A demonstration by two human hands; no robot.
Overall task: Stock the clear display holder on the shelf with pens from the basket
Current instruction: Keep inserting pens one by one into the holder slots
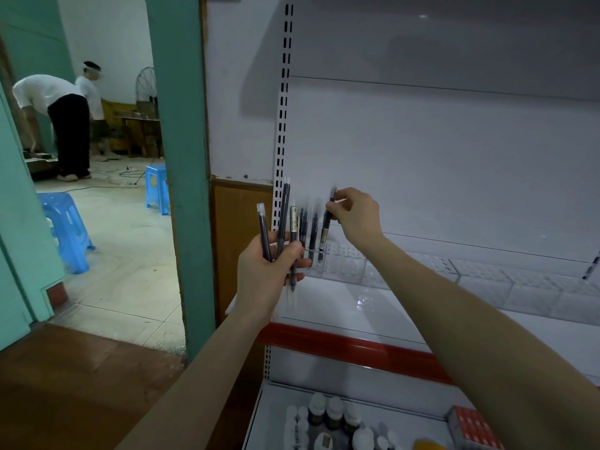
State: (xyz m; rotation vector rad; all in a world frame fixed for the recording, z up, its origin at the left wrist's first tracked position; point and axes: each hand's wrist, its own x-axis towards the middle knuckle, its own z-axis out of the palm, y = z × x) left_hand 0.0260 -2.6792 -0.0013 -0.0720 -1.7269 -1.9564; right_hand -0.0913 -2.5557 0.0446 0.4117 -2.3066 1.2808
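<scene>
Plastic pen [325, 229], likely light, stiff, slick: right hand [357, 216] pinches its top, tip below at holder [344, 265]; left hand [266, 271] grips spares [283, 216] mid-barrel.

The display holder [344, 266] is clear textured plastic, the shelf [341, 308] glossy white (red-edged) metal.

Left hand [269, 266] gripping a bunch of dark pens [283, 219], right hand [357, 216] pinching one pen [325, 230] near its top — lower end standing in the clear display holder [344, 266], far left on the white shelf [373, 308].
</scene>
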